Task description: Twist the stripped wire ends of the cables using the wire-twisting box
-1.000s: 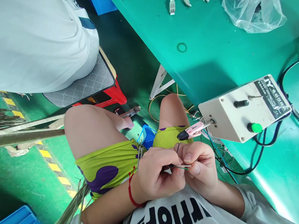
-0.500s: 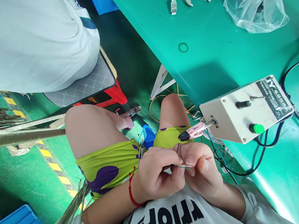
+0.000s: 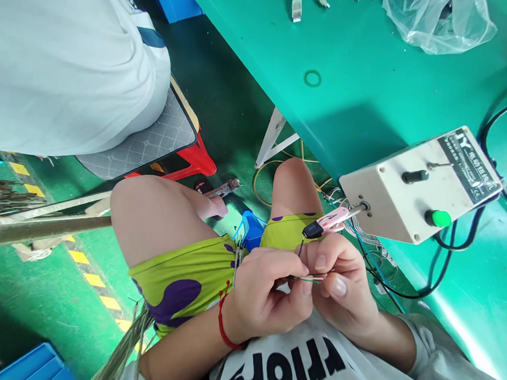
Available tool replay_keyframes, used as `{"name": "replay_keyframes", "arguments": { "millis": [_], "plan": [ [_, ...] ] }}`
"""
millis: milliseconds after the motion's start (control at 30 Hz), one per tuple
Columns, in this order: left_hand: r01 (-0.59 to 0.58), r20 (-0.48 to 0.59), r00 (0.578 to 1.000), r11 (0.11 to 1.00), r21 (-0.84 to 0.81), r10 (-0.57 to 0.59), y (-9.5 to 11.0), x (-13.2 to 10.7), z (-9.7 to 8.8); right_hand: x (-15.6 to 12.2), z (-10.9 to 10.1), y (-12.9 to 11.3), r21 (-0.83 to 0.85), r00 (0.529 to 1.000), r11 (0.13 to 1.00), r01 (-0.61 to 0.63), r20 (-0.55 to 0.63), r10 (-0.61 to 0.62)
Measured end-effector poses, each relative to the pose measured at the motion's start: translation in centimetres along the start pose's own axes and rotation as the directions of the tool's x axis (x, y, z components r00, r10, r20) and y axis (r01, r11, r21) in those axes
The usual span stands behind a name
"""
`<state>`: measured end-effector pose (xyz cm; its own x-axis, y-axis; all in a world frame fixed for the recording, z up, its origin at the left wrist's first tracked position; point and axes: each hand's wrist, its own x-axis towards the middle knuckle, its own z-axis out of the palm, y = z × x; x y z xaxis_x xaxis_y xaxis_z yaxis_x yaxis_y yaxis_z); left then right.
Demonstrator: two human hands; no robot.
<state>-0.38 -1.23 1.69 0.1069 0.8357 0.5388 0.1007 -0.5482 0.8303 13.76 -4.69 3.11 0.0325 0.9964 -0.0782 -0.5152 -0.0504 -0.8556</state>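
Over the lap, the left hand point(image 3: 266, 297) and right hand point(image 3: 340, 283) pinch the thin wires point(image 3: 306, 278) between closed fingers. Since a moment ago only the right fingers have re-gripped; the wires stayed put, so the handling is still fingertip work. One wire end stands just below the pink clip point(image 3: 328, 222) on the white box point(image 3: 415, 186), at the edge of the green surface point(image 3: 359, 88)

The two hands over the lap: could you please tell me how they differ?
The left hand wears a red string at its wrist; the right hand has a bare wrist. The left hand shows its back, fingers curled under; the right hand shows two fingernails to the camera. Both pinch the thin wires between them, below the pink clip.
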Motion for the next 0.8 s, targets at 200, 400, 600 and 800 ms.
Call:
{"name": "replay_keyframes", "arguments": {
  "millis": [200, 400, 600, 800],
  "plan": [
    [0.006, -0.01, 1.0, 0.997, -0.071, -0.007, -0.1, -0.3, 0.2, 0.8, 0.7, -0.6, -0.005, 0.997, 0.998, 0.065, -0.034, -0.065],
    [0.024, 0.003, 1.0, 0.987, -0.16, -0.024, -0.3, -0.6, 0.3, 1.5, 0.9, -1.6, -0.024, 0.988, 0.992, 0.122, -0.091, -0.124],
    [0.019, 0.008, 1.0, 0.986, -0.166, -0.018, -0.3, -0.6, 0.3, 1.0, 0.6, -1.0, -0.036, 0.981, 0.999, 0.041, -0.189, -0.047],
    [0.019, 0.021, 1.0, 0.988, -0.152, -0.016, -0.3, -0.3, 0.2, 1.2, -0.2, -0.4, -0.062, 0.957, 0.998, -0.006, -0.291, -0.012]
  ]
}}
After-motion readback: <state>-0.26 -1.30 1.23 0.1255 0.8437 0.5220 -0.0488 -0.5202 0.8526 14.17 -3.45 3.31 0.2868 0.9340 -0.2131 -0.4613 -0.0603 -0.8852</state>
